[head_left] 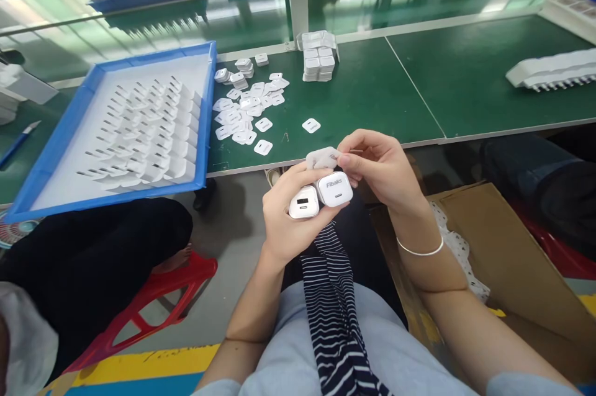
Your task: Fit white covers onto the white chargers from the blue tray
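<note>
My left hand is closed around two white charger blocks side by side. The left charger block shows a dark wide port and a small slot. Its neighbour, the right charger block, has a face with "Fibaks" lettering and one slot. Just above them, my right hand pinches the right end of a thin, whitish rounded film-like piece with faint lettering. The piece lies close over the left hand's fingers; whether it touches them I cannot tell.
Loose white face plates lie scattered on the green table, beside a block of stacked white pieces. A blue-rimmed tray holds rows of pronged white housings. A cardboard box stands at lower right, a red stool at left.
</note>
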Tool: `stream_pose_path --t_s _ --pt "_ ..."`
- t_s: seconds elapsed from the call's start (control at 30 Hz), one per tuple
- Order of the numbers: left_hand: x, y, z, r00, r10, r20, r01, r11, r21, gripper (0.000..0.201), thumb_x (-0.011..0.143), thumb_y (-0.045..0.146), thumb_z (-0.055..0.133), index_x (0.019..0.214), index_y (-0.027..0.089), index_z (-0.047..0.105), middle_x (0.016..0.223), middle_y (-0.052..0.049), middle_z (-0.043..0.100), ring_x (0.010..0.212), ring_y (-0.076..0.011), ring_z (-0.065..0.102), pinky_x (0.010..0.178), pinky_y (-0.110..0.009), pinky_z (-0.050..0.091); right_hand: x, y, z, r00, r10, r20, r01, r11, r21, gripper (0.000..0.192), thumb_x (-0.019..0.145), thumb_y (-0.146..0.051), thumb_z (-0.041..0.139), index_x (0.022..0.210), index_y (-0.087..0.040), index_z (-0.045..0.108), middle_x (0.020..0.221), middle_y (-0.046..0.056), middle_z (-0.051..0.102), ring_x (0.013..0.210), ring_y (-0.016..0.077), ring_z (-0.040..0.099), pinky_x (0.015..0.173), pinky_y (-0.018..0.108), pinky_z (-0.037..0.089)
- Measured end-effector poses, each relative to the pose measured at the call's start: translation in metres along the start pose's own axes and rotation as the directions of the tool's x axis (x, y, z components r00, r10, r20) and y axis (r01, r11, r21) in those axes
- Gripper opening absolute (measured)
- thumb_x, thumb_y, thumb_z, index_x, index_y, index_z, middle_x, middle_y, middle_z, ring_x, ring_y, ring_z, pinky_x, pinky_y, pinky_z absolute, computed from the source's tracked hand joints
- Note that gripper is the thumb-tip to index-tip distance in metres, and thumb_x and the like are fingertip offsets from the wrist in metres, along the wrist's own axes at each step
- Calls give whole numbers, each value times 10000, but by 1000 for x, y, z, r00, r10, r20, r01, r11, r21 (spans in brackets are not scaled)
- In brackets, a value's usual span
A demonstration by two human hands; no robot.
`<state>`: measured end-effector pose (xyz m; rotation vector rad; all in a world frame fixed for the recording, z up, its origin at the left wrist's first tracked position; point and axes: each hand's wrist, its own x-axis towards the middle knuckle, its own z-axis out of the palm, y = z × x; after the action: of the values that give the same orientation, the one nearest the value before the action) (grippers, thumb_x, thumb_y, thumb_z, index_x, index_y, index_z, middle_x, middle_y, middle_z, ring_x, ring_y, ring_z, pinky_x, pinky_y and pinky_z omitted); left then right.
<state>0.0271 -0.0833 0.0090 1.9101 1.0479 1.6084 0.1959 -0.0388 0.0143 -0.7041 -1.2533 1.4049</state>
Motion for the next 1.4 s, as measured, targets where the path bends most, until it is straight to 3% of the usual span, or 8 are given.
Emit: stream_pose_path --t_s 0.27,0.4,0.53,0.67,0.83,1.13,1.23,1.4 --pt "0 0 -1 1000 -7 -4 7 1000 1 360 682 142 882 1007 208 742 1021 -32 783 998 -207 740 909 -318 599 -6 -14 6 998 -60 -35 51 976 -211 189 799 -335 837 861 -211 709 815 -9 661 689 98 602 528 185 517" --pt "-1 2 -1 998 62 0 -62 994 86 371 715 110 851 1048 215 725 1089 -39 777 1024 -218 742 912 -336 614 -14 -19 10 999 41 7 -40 988 -146 180 873 -343 766 965 -208 690 852 1 627 682 93 560 520 188 487" --pt "-1 1 -1 989 151 11 -151 976 157 373 752 96 819 1092 197 706 1212 -71 747 1062 -222 737 924 -343 624 -20 -18 16 996 92 -19 -93 990 -105 254 814 -280 820 1002 -216 661 868 -6 544 690 90 490 490 182 408" --pt "-1 1 -1 979 202 20 -202 963 179 362 773 90 802 1103 195 697 1220 -73 746 1089 -223 734 947 -345 626 -21 -13 22 993 116 -3 -116 993 -19 363 745 -261 872 1014 -239 629 878 -16 489 723 101 455 562 203 429" --pt "-2 3 -2 978 208 15 -207 955 212 396 767 80 804 1131 193 694 1237 -61 745 1088 -211 735 965 -326 622 -20 -12 25 996 91 -16 -92 995 -43 355 756 -302 861 994 -245 604 878 -14 491 803 126 467 682 238 446" --pt "-7 3 -1 993 115 -5 -111 963 246 360 754 132 835 1087 197 717 1189 -50 764 1025 -194 748 936 -305 623 -23 3 24 998 36 -46 -37 999 -23 383 743 -287 876 1015 -242 610 853 -22 493 802 125 480 703 238 451" --pt "-5 1 -1 999 48 -17 -45 984 170 344 723 178 870 1039 209 739 1119 -37 783 985 -198 756 898 -309 629 -24 4 21 997 61 -41 -61 998 -8 336 802 -336 831 1037 -244 609 834 -21 499 738 113 490 607 220 454" --pt "1 3 -3 999 -39 6 39 999 8 374 666 179 907 1008 214 759 1045 -37 796 974 -207 755 886 -311 619 -18 -9 11 992 122 26 -122 992 10 300 873 -394 762 1078 -258 589 739 -44 531 514 73 416 374 186 299"
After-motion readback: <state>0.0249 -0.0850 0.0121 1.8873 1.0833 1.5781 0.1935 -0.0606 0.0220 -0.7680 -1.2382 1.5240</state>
